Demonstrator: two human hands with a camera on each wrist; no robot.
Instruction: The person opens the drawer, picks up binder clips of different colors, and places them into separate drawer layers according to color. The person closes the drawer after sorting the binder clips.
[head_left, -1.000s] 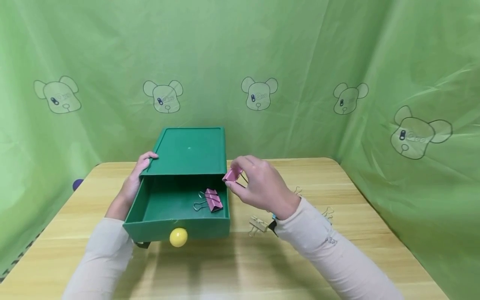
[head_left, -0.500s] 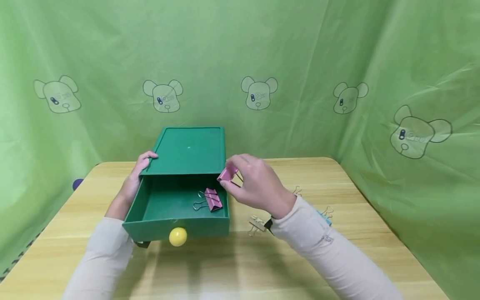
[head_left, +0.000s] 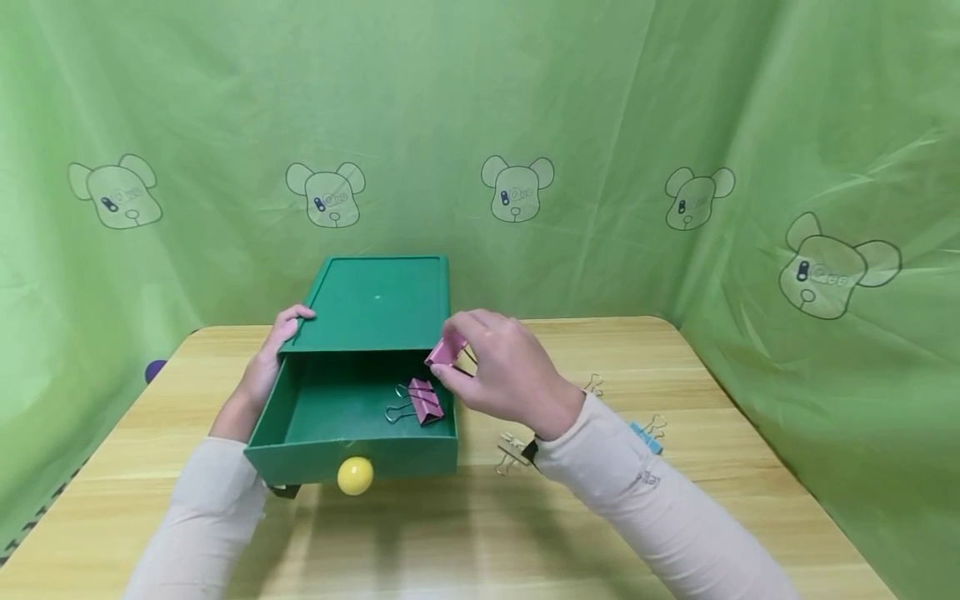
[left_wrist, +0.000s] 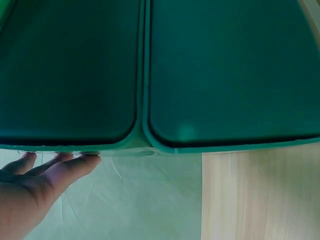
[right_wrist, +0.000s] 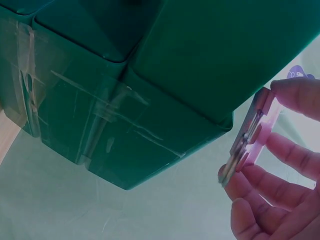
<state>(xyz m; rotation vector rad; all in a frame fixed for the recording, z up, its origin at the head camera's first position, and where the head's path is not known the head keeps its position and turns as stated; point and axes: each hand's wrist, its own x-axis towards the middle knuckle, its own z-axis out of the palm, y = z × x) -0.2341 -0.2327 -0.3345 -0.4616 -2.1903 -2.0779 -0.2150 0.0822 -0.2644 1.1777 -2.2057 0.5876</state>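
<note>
A green plastic drawer box (head_left: pixel 375 304) stands on the table, its drawer (head_left: pixel 322 408) pulled out toward me by a yellow knob's (head_left: pixel 355 476) side. My left hand (head_left: pixel 264 367) lies along the left wall of the box; in the left wrist view its straight fingers (left_wrist: pixel 72 167) touch the green side. Between thumb and fingers my right hand (head_left: pixel 513 375) pinches a pink binder clip (head_left: pixel 447 350) over the drawer's right rim. Inside, a second pink binder clip (head_left: pixel 426 402) lies on the drawer floor. The right wrist view shows the held clip (right_wrist: pixel 255 127) beside the box.
On the wooden table (head_left: pixel 600 533), right of the box, lie a beige binder clip (head_left: pixel 513 450) and a blue one (head_left: pixel 647 437). Wire handles (head_left: pixel 593 384) of another show behind my right wrist. A green curtain (head_left: pixel 420 100) hangs behind. Something purple (head_left: pixel 154 369) shows at the left edge.
My right hand has moved left with the pink binder clip, from beside the box to over the drawer's right rim. The left hand and the clip in the drawer stay put.
</note>
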